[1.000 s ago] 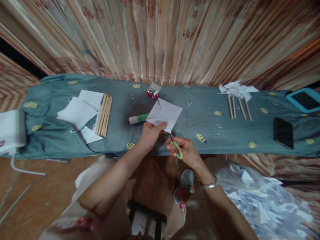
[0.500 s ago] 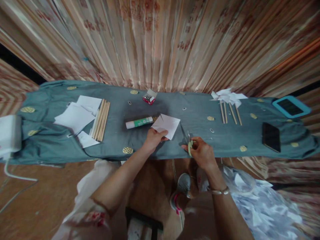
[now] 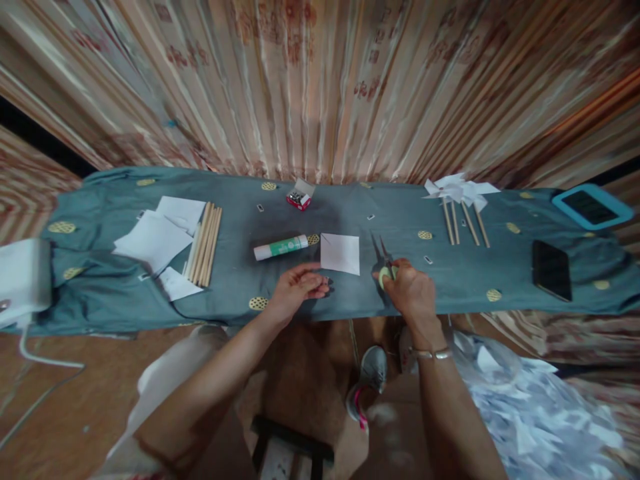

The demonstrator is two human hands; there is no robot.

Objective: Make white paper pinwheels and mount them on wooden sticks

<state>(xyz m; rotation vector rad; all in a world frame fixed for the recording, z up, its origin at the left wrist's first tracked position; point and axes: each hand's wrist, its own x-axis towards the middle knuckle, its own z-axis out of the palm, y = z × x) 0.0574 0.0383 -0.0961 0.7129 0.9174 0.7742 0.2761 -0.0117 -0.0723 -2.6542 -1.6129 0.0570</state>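
A square of white paper (image 3: 340,254) with cut lines running in from its corners lies flat in the middle of the table. My left hand (image 3: 300,288) is at its lower left corner, index finger stretched along the edge and the other fingers loosely bent. It holds nothing, and whether the fingertip touches the paper is unclear. My right hand (image 3: 413,290) grips scissors (image 3: 385,261) by their pale green handles, to the right of the paper. The blades point away from me and stand apart. Left of the paper lies a glue stick (image 3: 281,247) with a green label.
Wooden sticks (image 3: 206,243) and white paper sheets (image 3: 153,241) lie at left. Behind is a small red box of pins (image 3: 299,197). Paper pinwheels (image 3: 461,191) on sticks lie at right, near a phone (image 3: 551,270) and a blue-framed device (image 3: 593,205). A white appliance (image 3: 24,277) stands far left.
My left hand has let go of the paper and drawn back to the lower left. The square now lies turned, its edges straighter to me. The scissors' blades have spread apart.
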